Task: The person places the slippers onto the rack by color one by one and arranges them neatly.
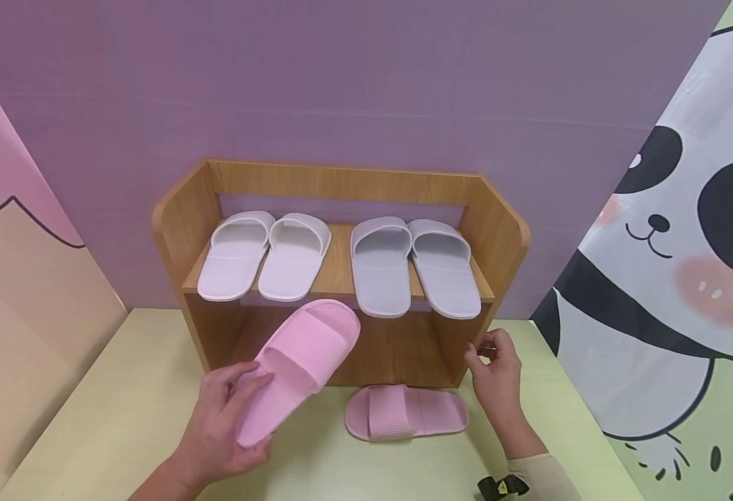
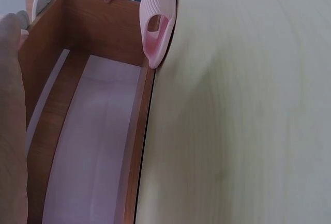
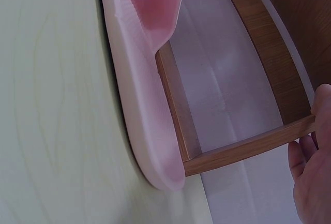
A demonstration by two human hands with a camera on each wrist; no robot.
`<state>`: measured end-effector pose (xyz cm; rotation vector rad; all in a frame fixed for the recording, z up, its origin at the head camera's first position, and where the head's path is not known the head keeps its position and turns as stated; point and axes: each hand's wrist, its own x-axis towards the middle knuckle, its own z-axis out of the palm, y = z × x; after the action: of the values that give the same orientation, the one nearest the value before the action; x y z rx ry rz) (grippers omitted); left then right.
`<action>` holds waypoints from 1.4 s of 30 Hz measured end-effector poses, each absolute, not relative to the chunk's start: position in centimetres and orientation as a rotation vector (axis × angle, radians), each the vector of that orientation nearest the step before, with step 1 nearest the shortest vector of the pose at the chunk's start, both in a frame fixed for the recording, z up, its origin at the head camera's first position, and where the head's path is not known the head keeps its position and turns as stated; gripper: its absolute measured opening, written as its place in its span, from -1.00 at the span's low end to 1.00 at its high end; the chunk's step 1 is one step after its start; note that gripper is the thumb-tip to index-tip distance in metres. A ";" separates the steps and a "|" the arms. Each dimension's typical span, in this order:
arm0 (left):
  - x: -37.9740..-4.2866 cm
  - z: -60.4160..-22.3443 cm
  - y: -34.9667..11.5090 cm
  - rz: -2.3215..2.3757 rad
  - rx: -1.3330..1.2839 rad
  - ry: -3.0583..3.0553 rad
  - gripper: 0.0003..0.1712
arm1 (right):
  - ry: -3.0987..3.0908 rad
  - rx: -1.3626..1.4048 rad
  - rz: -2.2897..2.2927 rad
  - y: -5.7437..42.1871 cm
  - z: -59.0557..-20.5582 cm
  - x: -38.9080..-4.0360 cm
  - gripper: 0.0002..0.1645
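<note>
My left hand (image 1: 225, 424) grips a pink slipper (image 1: 304, 355) by its heel end, thumb on the insole, toe pointing up and right in front of the rack. With thumb and fingers on either side, my right hand (image 1: 496, 376) pinches the front edge of the wooden shoe rack's right side panel (image 3: 248, 145). A second pink slipper (image 1: 429, 410) lies sole down on the table along the rack's front, toe to the left. The left wrist view shows that slipper (image 2: 160, 22) against the rack's bottom board, while the held one is mostly out of that view.
On the upper shelf (image 1: 341, 268) of the rack stand a white pair of slippers (image 1: 291, 268) at left and a grey pair (image 1: 382, 278) at right, toes to the back. A purple wall (image 1: 366, 83) rises behind; a panda-printed panel (image 1: 686, 229) flanks the pale table (image 1: 110, 390).
</note>
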<state>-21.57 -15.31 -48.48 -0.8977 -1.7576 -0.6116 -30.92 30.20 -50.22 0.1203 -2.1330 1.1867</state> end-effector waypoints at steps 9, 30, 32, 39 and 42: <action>-22.4 -50.2 -15.4 -0.625 -0.870 -1.957 -0.14 | -2.129 0.107 1.195 30.1 -50.1 -30.9 -0.78; -25.9 -52.2 -14.8 -0.615 -0.723 -2.174 -0.13 | -2.094 0.145 1.201 30.2 -50.4 -31.1 -0.78; -26.3 -52.6 -14.7 -0.619 -0.713 -2.203 -0.13 | -2.101 0.141 1.205 30.2 -50.3 -31.1 -0.78; -27.2 -53.4 -14.1 -0.646 -0.628 -2.313 -0.13 | -2.115 0.128 1.213 30.2 -50.1 -30.9 -0.76; -27.6 -53.5 -13.7 -0.670 -0.580 -2.340 -0.14 | -2.117 0.123 1.208 30.2 -50.1 -30.9 -0.76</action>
<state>-27.56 -13.73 -53.53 -0.5800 -2.3400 -0.6698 -30.93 30.18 -50.12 0.1230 -2.1170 1.2078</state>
